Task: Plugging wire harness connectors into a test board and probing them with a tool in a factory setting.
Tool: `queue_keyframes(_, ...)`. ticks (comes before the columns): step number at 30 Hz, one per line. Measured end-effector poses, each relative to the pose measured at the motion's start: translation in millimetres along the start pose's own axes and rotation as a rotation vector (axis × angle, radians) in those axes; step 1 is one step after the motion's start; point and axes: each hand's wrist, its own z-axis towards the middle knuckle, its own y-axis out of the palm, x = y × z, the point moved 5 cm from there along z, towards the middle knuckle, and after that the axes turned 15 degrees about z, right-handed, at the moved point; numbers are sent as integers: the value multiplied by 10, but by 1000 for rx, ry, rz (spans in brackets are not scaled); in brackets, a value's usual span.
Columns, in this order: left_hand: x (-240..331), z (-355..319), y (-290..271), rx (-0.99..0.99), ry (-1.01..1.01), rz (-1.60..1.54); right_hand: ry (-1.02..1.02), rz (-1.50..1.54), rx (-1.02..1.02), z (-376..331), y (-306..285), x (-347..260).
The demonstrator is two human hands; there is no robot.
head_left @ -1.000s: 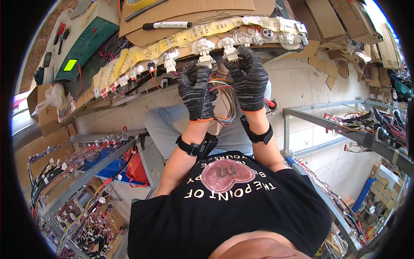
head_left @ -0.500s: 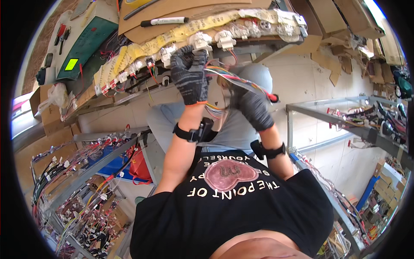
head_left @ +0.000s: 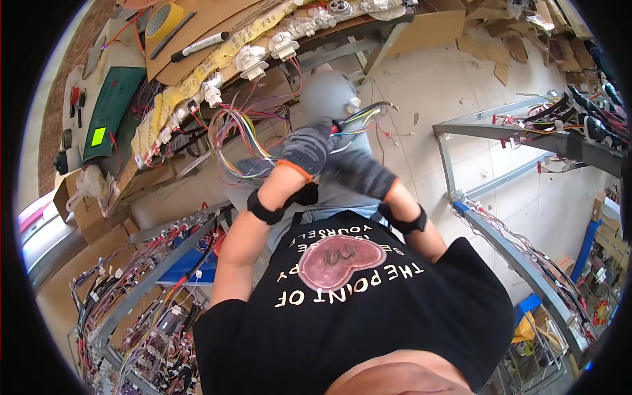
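Both my hands are in dark grey gloves with orange cuffs and meet above my lap. My left hand (head_left: 307, 150) is closed round a wire harness. The harness's coloured wires (head_left: 236, 135) spread in loose loops to the left of that hand. Beyond its fingers, dark sleeved ends and thin leads (head_left: 372, 115) stick out to the right. My right hand (head_left: 359, 172) lies just below and against the left one; motion smears it and its fingers are hidden. White connectors (head_left: 251, 61) sit along the edge of the board at the front, with thin wires hanging from them.
On the cardboard-covered bench lie a black marker (head_left: 199, 47) and a roll of yellow tape (head_left: 164, 20). A green-faced device (head_left: 115, 112) stands at the far left. Metal racks hung with harnesses flank me, left (head_left: 155, 257) and right (head_left: 513, 263). Cardboard scraps (head_left: 484, 56) lie at the far right.
My left hand has left the connectors on the board and come nearer my body with the harness. The wires now loop out to its left. The whole view has shifted as well.
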Motion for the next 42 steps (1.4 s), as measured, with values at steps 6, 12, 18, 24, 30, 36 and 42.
queue_keyframes(6, -44, -81, 191, 132, -180, 121, 192, -639, 622, 229, -778, -49)
queue_keyframes(12, -11, -58, -77, 388, -195, 38, -94, -501, 624, 657, -717, -22)
queue_keyframes(18, -170, 96, -374, 396, -166, -480, -188, 357, 754, 1079, -839, 43)
queue_keyframes(24, -197, 119, -529, 513, -107, -482, -201, 209, 796, 1252, -899, -4)
queue_keyframes(30, -254, 118, -428, 520, -97, -543, -216, 133, 874, 1246, -910, -95)
queue_keyframes(36, -165, 57, -526, 893, 262, 149, -174, -291, 911, 1310, -998, -435)
queue_keyframes(42, -91, 96, -889, -45, -141, -1318, 468, 55, 315, 404, -1086, -119)
